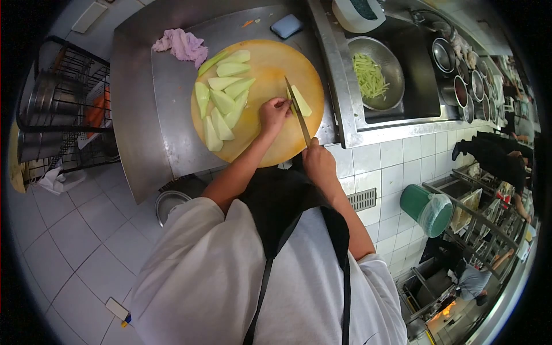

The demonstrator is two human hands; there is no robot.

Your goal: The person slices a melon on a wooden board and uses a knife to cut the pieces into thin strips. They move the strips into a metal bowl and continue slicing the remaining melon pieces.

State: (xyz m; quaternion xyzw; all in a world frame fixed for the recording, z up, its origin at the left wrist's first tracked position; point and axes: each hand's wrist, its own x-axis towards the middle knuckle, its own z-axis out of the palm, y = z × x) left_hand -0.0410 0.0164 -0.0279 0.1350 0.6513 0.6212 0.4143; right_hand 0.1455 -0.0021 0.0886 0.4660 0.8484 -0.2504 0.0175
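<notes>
- Holding the knife [298,112] by its handle: your right hand [319,165], fingers clamped.
- Your left hand [274,117]: fingers together beside the knife; hold cannot be told.
- Vegetable piece [302,103]: on the board [270,63], beside the knife.

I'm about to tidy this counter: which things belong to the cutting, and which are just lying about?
Part of the job:
knife in the right hand
pale green wedges
round board
probably the bowl of green strips

Just lying about:
pink cloth
blue block
orange scraps
</notes>
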